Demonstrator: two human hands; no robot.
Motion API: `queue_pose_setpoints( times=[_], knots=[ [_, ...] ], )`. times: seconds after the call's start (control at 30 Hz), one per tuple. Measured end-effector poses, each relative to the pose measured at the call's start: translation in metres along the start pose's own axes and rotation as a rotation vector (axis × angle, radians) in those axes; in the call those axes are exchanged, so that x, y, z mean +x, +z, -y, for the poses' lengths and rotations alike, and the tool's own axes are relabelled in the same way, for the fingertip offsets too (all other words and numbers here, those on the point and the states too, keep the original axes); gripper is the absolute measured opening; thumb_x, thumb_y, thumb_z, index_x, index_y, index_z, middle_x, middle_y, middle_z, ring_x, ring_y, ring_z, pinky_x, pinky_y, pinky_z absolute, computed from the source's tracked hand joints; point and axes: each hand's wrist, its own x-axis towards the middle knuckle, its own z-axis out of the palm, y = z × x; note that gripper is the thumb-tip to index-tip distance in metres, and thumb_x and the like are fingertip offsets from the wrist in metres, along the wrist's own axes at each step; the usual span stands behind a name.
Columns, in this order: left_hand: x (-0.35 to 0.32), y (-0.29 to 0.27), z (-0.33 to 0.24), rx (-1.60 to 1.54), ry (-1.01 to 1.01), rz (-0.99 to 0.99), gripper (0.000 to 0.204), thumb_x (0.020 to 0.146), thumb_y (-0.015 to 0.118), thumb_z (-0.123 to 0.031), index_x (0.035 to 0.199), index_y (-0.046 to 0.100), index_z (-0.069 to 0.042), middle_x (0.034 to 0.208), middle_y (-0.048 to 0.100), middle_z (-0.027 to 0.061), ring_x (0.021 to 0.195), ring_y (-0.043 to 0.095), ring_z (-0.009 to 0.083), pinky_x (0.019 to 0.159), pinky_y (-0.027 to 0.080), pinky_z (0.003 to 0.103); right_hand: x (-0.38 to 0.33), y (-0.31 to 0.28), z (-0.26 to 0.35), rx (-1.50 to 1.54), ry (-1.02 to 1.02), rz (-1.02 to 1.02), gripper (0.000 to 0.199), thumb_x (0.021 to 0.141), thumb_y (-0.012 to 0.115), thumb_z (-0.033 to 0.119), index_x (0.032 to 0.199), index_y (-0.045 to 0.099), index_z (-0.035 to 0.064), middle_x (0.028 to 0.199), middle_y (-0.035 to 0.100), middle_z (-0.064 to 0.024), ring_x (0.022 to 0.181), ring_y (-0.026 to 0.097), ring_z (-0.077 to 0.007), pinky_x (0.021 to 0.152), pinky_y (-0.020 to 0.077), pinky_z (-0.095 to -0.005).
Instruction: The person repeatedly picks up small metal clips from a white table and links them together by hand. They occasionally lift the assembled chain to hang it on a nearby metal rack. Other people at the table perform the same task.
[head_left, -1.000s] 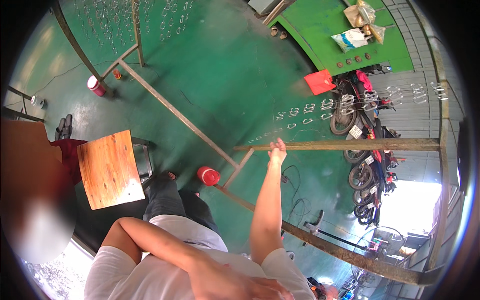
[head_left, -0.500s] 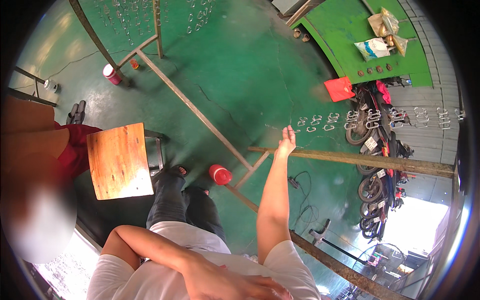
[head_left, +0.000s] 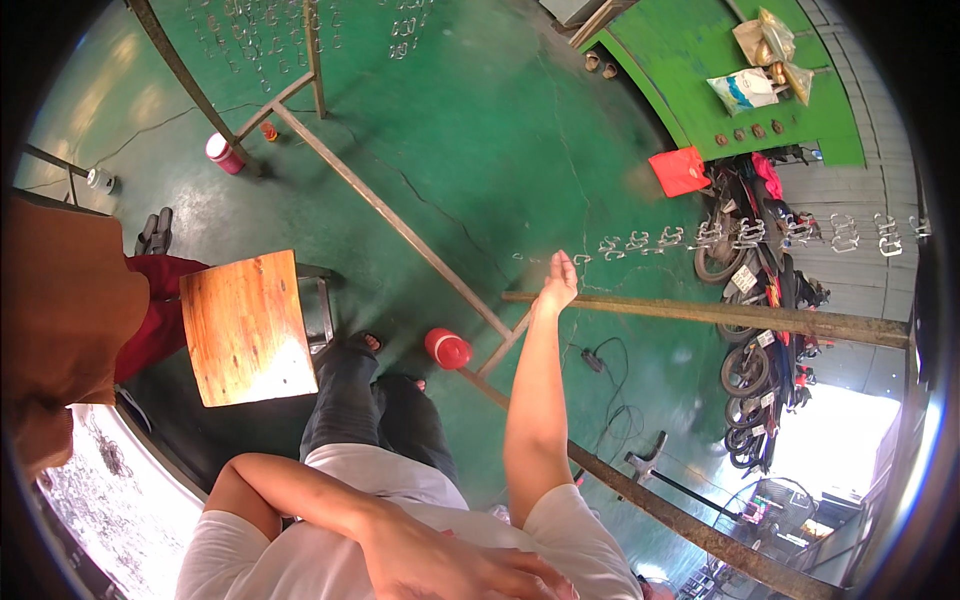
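My right arm reaches up to a row of bent silver wire hooks [head_left: 665, 238] hanging in the air. My right hand [head_left: 557, 285] is closed in a pinch at the near end of this row. One hook [head_left: 583, 259] shows beside the fingertips, and a thin bit of wire sticks out on their other side; what lies between them is mostly hidden. My left hand [head_left: 470, 568] is held across my white shirt, close to the lower edge. Its fingers stretch to the right, partly cut off by the frame, with nothing visible in them.
A metal frame [head_left: 400, 225] stands on the green floor, with a long bar [head_left: 700, 312] to the right. A red jug [head_left: 448, 348] and wooden stool [head_left: 245, 330] are near my legs. Someone in brown [head_left: 70, 310] is at left. Motorcycles [head_left: 745, 370] line the right.
My right hand has moved slightly left and the nearest hooks have shifted. The view has moved a little; more of the person at left shows. My left hand stays across my chest.
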Motion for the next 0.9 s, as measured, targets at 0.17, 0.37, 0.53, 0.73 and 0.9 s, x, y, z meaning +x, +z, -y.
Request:
queue_pose_setpoints(
  times=[0.17, 0.37, 0.53, 0.73, 0.9],
  knots=[
    [-0.003, 0.001, -0.005, -0.037, 0.007, 0.03, 0.047, 0.094, 0.048, -0.037, 0.124, 0.054, -0.002, 0.13, 0.045, 0.0227, 0.124, 0.036, 0.045, 0.102, 0.029, 0.057, -0.012, -0.002, 0.005, 0.014, -0.133, -0.075, 0.021, 0.086, 0.067, 0.015, 0.105, 0.068, 0.0052, 0.109, 0.053, -0.001, 0.097, 0.055, -0.0133, 0.089, 0.0428, -0.033],
    [-0.004, 0.001, -0.011, -0.051, 0.057, 0.081, 0.046, 0.094, 0.048, -0.035, 0.127, 0.052, -0.003, 0.13, 0.044, 0.0229, 0.124, 0.036, 0.0464, 0.101, 0.029, 0.059, -0.016, -0.01, 0.019, -0.051, -0.188, -0.091, 0.016, 0.086, 0.065, 0.01, 0.099, 0.07, 0.0017, 0.107, 0.054, -0.0063, 0.095, 0.056, -0.015, 0.085, 0.0477, -0.0276],
    [-0.004, 0.007, -0.014, -0.099, -0.001, 0.091, 0.049, 0.095, 0.046, -0.034, 0.129, 0.048, 0.0, 0.133, 0.042, 0.0235, 0.126, 0.034, 0.0461, 0.102, 0.027, 0.059, -0.02, -0.018, 0.027, -0.053, -0.186, -0.083, 0.015, 0.086, 0.066, 0.01, 0.097, 0.071, 0.0021, 0.105, 0.058, -0.0064, 0.092, 0.057, -0.015, 0.085, 0.0481, -0.0282],
    [-0.004, 0.017, 0.009, -0.222, -0.088, 0.278, 0.056, 0.096, 0.043, -0.039, 0.13, 0.045, 0.005, 0.141, 0.034, 0.0245, 0.133, 0.025, 0.0461, 0.104, 0.022, 0.06, -0.024, -0.027, 0.041, -0.033, -0.191, -0.094, 0.016, 0.086, 0.066, 0.007, 0.099, 0.068, -0.0019, 0.105, 0.061, -0.0076, 0.093, 0.059, -0.0148, 0.086, 0.0484, -0.0271],
    [-0.002, 0.025, 0.023, -0.228, -0.06, 0.401, 0.058, 0.095, 0.042, -0.043, 0.128, 0.048, 0.005, 0.143, 0.033, 0.0242, 0.134, 0.023, 0.0467, 0.104, 0.021, 0.061, -0.037, -0.039, 0.054, 0.134, -0.155, -0.058, 0.015, 0.086, 0.065, 0.007, 0.098, 0.069, -0.0011, 0.104, 0.062, -0.0067, 0.097, 0.057, -0.0141, 0.091, 0.0452, -0.0275]
  ],
)
